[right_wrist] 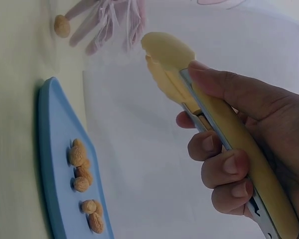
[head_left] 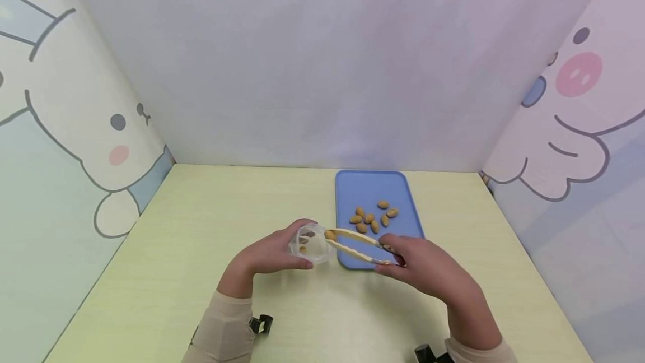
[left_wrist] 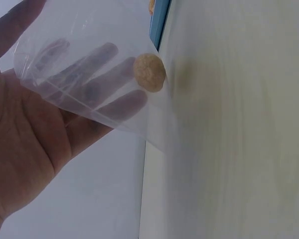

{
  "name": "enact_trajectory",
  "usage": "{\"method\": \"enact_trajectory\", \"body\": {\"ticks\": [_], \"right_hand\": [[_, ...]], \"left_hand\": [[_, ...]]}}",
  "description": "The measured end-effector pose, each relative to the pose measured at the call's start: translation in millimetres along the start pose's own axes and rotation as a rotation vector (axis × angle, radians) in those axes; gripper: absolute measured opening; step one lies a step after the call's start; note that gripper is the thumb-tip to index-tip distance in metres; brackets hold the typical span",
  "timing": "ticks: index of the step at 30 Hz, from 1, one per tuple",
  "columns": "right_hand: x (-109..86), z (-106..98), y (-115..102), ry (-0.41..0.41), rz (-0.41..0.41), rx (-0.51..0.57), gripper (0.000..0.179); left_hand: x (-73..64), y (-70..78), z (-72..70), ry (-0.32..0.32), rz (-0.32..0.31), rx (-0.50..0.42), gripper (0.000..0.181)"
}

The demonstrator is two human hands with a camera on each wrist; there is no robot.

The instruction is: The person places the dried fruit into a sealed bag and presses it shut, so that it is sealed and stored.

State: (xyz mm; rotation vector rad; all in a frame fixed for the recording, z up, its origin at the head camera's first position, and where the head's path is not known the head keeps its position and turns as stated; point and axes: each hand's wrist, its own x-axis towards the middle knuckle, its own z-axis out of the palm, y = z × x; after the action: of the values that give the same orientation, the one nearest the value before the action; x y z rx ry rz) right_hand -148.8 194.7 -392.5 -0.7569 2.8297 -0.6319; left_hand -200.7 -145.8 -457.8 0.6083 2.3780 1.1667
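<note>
My left hand [head_left: 272,252] grips a clear plastic bag [left_wrist: 84,99] between thumb and fingers, its mouth toward the right. One brown oval nut [left_wrist: 149,72] lies inside, low in the bag. My right hand [head_left: 430,266] holds yellow-and-metal food tongs [right_wrist: 249,169], with thumb on one arm and fingers curled round the other. In the head view, another nut [head_left: 330,235] is at the tip of the tongs, right at the bag's mouth; in the right wrist view the tong heads hide it.
Behind the tongs a blue tray [head_left: 368,186] lies on the pale table [head_left: 242,200], with several more nuts [head_left: 369,218] on its middle. A pale wall [head_left: 322,71] rises at the table's back edge, and cartoon-printed panels [head_left: 579,144] flank both sides.
</note>
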Motion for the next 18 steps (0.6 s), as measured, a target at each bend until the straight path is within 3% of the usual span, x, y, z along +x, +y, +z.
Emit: {"method": "enact_trajectory", "body": {"ticks": [18], "right_hand": [[8.2,12.8,-7.6,0.018,-0.062,-0.055,0.030]], "left_hand": [[-1.2,1.8,-0.4,-0.006,0.009,-0.017,0.078]]}}
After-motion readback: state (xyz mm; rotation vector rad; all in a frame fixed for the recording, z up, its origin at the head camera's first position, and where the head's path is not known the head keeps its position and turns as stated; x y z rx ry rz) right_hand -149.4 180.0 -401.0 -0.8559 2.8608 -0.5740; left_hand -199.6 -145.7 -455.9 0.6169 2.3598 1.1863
